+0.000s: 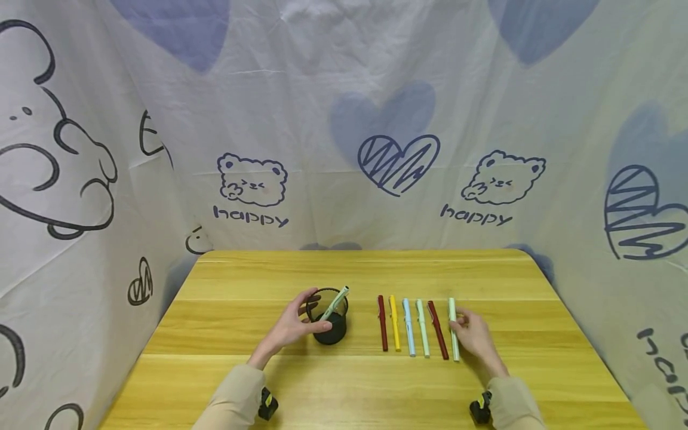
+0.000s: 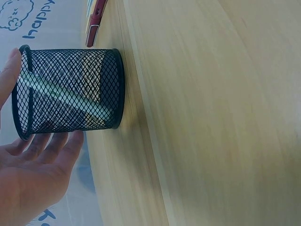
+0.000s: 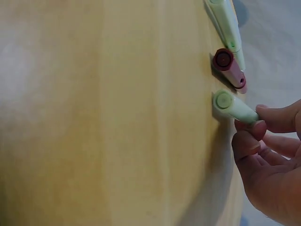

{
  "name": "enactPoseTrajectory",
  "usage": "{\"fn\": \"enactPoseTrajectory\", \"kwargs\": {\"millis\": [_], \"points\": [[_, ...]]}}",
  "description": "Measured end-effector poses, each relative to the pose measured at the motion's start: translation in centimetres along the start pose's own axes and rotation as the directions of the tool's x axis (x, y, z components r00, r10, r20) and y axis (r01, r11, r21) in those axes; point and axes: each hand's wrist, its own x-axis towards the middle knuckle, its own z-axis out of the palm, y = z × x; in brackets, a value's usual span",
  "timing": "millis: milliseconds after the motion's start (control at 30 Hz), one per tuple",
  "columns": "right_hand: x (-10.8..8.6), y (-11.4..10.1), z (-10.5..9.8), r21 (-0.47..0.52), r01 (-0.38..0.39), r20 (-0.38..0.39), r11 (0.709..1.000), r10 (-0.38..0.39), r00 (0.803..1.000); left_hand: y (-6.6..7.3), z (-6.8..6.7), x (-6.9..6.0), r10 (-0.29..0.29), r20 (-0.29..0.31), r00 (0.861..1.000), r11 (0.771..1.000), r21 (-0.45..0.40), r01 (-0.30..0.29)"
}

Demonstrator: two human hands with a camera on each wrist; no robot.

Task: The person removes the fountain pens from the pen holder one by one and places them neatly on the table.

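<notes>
A black mesh pen holder [image 1: 329, 330] stands upright on the table, with a light green pen [image 1: 334, 303] leaning inside it. My left hand [image 1: 294, 323] grips the holder from its left side, thumb near the rim and fingers round the far side, as the left wrist view [image 2: 42, 174] also shows. On the right, my right hand [image 1: 474, 335] pinches a pale green pen [image 1: 454, 334] between thumb and fingers. That pen lies at the right end of a row; its flat end [image 3: 225, 100] faces the right wrist camera.
Between the hands lie several more pens: a dark red one [image 1: 382, 322], a yellow one [image 1: 395, 323], a light blue one [image 1: 409, 327], a light green one [image 1: 423, 328] and another dark red one [image 1: 438, 330]. The wooden table [image 1: 355, 388] meets a printed cloth [image 1: 333, 203] behind.
</notes>
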Motion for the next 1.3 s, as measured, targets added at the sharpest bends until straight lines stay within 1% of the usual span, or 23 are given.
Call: {"fn": "enactPoseTrajectory", "kwargs": {"millis": [133,233,400,500,567,800,1067,1300], "points": [[0.08,0.2,0.23,-0.032,0.011,-0.002,0.999,-0.011,1.0,0.03,0.02,0.04,0.002,-0.008,1.0,1.0,0.001,-0.002],[0.11,0.24,0.35,-0.054,0.024,-0.009,0.998,-0.025,1.0,0.1,0.06,0.04,-0.008,-0.016,1.0,1.0,-0.001,0.008],[0.19,0.38,0.42,-0.083,0.031,-0.012,0.996,-0.032,0.999,0.12,0.07,0.04,-0.008,-0.015,1.0,1.0,0.005,0.008],[0.24,0.4,0.41,-0.082,0.028,-0.011,0.996,-0.029,1.0,0.1,0.05,0.03,-0.002,-0.014,1.0,1.0,0.006,0.003],[0.26,0.44,0.41,-0.084,0.023,-0.008,0.996,-0.024,1.0,0.08,0.04,0.08,-0.013,-0.014,1.0,1.0,-0.004,0.013],[0.25,0.39,0.42,-0.098,0.034,-0.012,0.995,-0.035,0.999,0.13,-0.02,0.05,-0.016,-0.007,1.0,1.0,-0.009,0.016],[0.25,0.5,0.44,-0.092,0.032,-0.024,0.995,-0.035,0.999,0.09,-0.01,0.04,-0.006,-0.011,1.0,1.0,-0.017,0.005],[0.01,0.61,0.41,-0.067,0.019,-0.024,0.998,-0.021,1.0,0.05,-0.03,-0.1,-0.005,0.0,1.0,1.0,-0.019,0.005]]}}
